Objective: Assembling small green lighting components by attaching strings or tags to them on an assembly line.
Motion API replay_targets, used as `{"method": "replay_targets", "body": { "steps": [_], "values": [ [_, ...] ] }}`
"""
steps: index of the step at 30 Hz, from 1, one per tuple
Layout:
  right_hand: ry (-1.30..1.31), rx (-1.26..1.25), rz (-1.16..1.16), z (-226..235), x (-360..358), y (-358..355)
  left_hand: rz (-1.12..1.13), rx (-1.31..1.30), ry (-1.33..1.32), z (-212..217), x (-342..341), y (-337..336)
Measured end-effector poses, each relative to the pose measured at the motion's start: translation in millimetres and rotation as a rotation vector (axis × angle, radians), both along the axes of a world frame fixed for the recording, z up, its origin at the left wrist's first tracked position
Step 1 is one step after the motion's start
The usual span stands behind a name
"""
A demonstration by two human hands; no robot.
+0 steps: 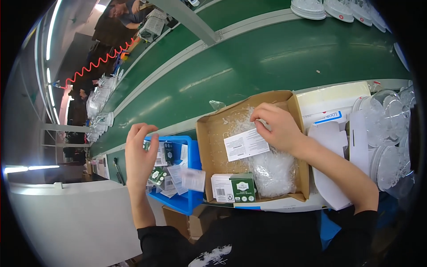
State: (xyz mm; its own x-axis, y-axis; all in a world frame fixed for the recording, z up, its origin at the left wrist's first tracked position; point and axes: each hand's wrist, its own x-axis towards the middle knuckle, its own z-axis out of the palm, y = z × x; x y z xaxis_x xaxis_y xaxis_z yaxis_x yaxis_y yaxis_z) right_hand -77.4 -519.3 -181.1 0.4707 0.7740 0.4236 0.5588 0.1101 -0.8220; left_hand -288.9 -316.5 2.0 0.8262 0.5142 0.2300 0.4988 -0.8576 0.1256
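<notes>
My left hand (141, 153) hovers over the left side of a blue bin (194, 155), thumb and fingers apart, nothing visible in them. Green-and-white printed cards (169, 151) lie jumbled inside the bin. A motion-blurred white card (194, 179) appears over its right rim. My right hand (280, 129) is above a shallow cardboard box (209, 147), its fingers curled closed; what they pinch, if anything, I cannot make out. Right below the fingers is a white printed card (246, 144). Clear plastic strands (273, 173) fill much of the box, beside a stack of green-and-white cards (233, 188).
Beyond the box runs a green conveyor belt (275, 62) with metal edges. Clear plastic domed items (387, 138) crowd the right side, near white sheets (329, 138). More white-based items (309, 9) stand at the far right. A person (129, 13) sits at the far left.
</notes>
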Motion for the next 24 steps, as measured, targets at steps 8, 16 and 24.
{"method": "replay_targets", "body": {
  "steps": [8,16,24],
  "values": [
    [-0.204,-0.107,0.063,-5.1,-5.4,-0.4,-0.377,-0.335,0.42,-41.4,10.6,-40.3],
    [-0.066,-0.118,0.102,-3.3,-5.8,6.3,-0.334,-0.11,0.571,-55.7,-59.9,-70.1],
    [-0.327,-0.174,0.035,-13.4,-3.6,-3.4,0.098,0.099,0.202,-17.8,-82.5,-32.2]
  ]
}}
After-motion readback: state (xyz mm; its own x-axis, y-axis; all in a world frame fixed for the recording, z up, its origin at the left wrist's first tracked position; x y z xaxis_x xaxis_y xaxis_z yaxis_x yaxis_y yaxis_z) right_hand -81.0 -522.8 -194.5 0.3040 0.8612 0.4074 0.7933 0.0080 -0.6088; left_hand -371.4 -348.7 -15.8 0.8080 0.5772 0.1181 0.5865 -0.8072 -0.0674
